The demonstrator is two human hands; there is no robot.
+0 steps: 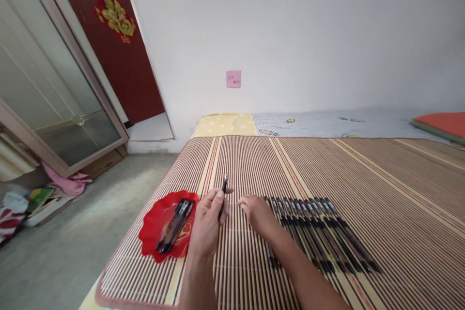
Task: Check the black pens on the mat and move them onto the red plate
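My left hand [211, 210] is closed around a dark pen [224, 185], whose bright, narrow tip points up and away. Just to its right, my right hand [257, 214] has its fingers pinched together; whatever they hold, if anything, is hidden. Beside my left wrist a red scalloped plate [149, 232] carries several black pens [177, 225], lying in a loose bundle. A row of several black pens [327, 237] lies side by side on the striped mat, partly covered by my right forearm. Short dark sections with pale labels line the row's far end.
The bamboo-style mat [247, 160] covers a bed standing against a white wall. A pink note [233, 79] is stuck on the wall. At the far right lies a folded orange cloth [441, 123]. Beyond the bed's left edge are the floor and a glass-panelled cabinet [61, 82].
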